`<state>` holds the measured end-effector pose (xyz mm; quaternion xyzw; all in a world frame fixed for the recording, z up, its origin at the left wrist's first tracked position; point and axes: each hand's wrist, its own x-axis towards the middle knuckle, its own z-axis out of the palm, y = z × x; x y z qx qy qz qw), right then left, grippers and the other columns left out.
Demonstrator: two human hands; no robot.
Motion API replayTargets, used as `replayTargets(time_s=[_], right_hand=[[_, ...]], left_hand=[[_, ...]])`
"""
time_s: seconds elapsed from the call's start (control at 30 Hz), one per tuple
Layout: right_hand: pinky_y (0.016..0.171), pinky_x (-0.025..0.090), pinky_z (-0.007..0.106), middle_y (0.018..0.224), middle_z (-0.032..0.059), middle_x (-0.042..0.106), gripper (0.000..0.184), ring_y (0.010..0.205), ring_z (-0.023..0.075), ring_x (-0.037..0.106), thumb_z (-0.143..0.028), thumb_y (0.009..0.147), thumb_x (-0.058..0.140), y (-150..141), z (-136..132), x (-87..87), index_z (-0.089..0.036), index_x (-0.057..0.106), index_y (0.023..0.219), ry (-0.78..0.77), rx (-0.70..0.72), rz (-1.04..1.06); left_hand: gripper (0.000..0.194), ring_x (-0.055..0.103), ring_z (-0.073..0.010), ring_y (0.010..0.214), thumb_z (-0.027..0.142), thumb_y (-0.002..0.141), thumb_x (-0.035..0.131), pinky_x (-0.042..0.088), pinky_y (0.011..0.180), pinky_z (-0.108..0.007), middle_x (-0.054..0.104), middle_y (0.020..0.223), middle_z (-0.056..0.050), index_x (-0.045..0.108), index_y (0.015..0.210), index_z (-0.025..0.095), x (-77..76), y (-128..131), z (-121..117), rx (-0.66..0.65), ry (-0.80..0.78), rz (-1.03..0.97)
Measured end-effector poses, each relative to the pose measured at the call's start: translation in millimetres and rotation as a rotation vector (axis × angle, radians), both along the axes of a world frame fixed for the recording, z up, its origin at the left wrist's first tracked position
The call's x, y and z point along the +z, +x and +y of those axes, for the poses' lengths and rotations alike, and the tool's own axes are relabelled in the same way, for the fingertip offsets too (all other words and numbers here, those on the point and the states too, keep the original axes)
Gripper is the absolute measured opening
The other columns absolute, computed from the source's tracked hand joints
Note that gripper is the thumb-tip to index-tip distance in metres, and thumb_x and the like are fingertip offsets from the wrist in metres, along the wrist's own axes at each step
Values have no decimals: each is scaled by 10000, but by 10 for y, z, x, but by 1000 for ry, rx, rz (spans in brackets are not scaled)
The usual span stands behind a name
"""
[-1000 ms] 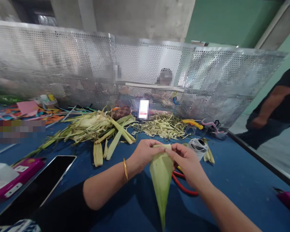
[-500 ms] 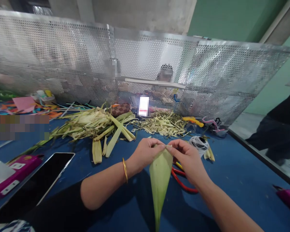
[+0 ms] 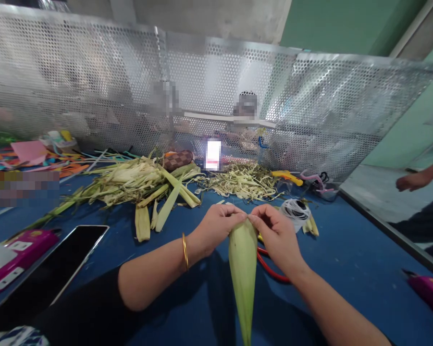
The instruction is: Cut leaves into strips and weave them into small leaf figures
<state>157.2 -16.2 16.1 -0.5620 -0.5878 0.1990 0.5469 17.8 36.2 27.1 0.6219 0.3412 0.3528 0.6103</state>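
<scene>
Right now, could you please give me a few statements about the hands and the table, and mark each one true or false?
1. The left hand and right hand both pinch the top of a pale green corn husk. True.
2. The gold bangle is on the right wrist. False: it circles the left wrist.
3. The dark-screened smartphone lies beside a purple power strip. True.
4. The checkered pouch lies to the right of the shredded pile. False: it lies to the left.
5. The spool of white string is nearer the left hand. False: it is nearer the right hand.
</scene>
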Motion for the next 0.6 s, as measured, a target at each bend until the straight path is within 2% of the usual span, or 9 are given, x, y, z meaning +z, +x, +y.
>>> replayTargets(time_s=[0.07, 0.13, 0.3, 0.37, 0.43, 0.5, 0.6], right_hand=[[534, 349, 251, 634, -13, 521, 173, 586, 128, 443, -328, 802, 577, -10, -9, -5, -192, 573, 696, 42, -29, -59], [549, 364, 253, 640, -11, 532, 180, 595, 129, 450, -346, 793, 592, -19, -11, 3, -192, 583, 700, 19, -42, -1], [546, 406, 249, 646, -15, 556, 317, 594, 126, 483, -455, 659, 727, -52, 6, 39, -178, 611, 761, -215, 75, 477], [522, 400, 239, 621, -20, 552, 353, 565, 115, 474, -454, 601, 773, -62, 16, 36, -172, 605, 732, -247, 95, 560], [500, 386, 229, 588, -29, 537, 347, 538, 104, 454, -447, 591, 784, -64, 27, 19, -173, 593, 684, -219, 78, 568], [498, 387, 228, 577, -35, 532, 330, 533, 103, 452, -442, 605, 777, -59, 38, -2, -179, 591, 675, -168, 42, 551], [497, 391, 234, 576, -34, 535, 321, 535, 110, 459, -441, 604, 773, -54, 47, -23, -184, 603, 694, -134, -3, 534]], left_hand=[[189, 420, -88, 549, 318, 697, 608, 325, 535, -218, 528, 589, 21, 630, 634, 141, 0, 3, -12, -10, -38, -18], [206, 420, -88, 538, 341, 708, 607, 326, 525, -219, 529, 585, 24, 620, 640, 148, 8, 6, -18, -13, -52, -34], [211, 420, -87, 534, 354, 724, 620, 326, 519, -216, 530, 580, 30, 623, 651, 156, 20, 9, 8, 49, 10, -15], [184, 444, -88, 543, 336, 716, 642, 344, 529, -213, 552, 595, 26, 637, 676, 156, 10, 7, 22, 68, -8, -20], [188, 500, -98, 565, 338, 700, 674, 381, 550, -218, 601, 644, 8, 657, 747, 157, -5, 9, 25, 68, -101, -59], [253, 560, -121, 596, 359, 676, 711, 427, 576, -238, 647, 706, -25, 665, 814, 151, -20, 17, 13, 39, -260, -114], [285, 590, -139, 580, 342, 642, 757, 462, 579, -261, 664, 709, -54, 662, 809, 132, -32, 45, -31, -1, -457, -183]])
